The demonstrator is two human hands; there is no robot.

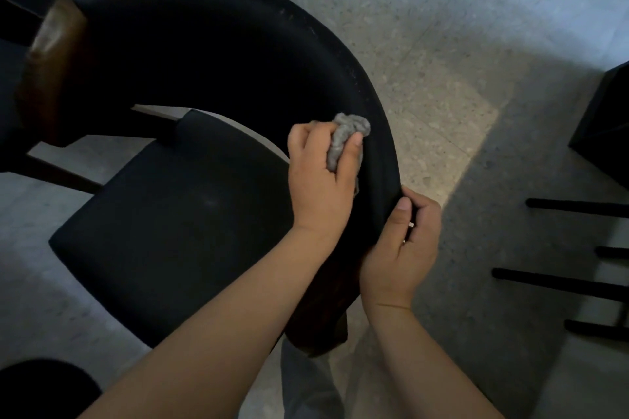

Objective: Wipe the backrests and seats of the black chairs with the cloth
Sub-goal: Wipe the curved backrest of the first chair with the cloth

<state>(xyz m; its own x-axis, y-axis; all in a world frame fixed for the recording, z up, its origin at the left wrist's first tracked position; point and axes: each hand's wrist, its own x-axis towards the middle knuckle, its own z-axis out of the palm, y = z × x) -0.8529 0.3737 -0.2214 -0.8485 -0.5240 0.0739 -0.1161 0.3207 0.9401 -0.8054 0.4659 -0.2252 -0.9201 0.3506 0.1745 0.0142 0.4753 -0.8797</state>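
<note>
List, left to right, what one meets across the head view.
Wooden armrest end → seat → left hand gripping the cloth → right hand gripping the backrest → black bars by the floor.

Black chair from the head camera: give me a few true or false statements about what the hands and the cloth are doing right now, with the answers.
1. The left hand holds the grey cloth against the curved backrest. True.
2. The right hand lies flat on the seat. False: it holds the backrest's outer edge, thumb on top.
3. The cloth is spread out on the seat. False: it is bunched up in the left hand, on the backrest's inner face.
4. The floor around the chair is pale and speckled. True.
</note>
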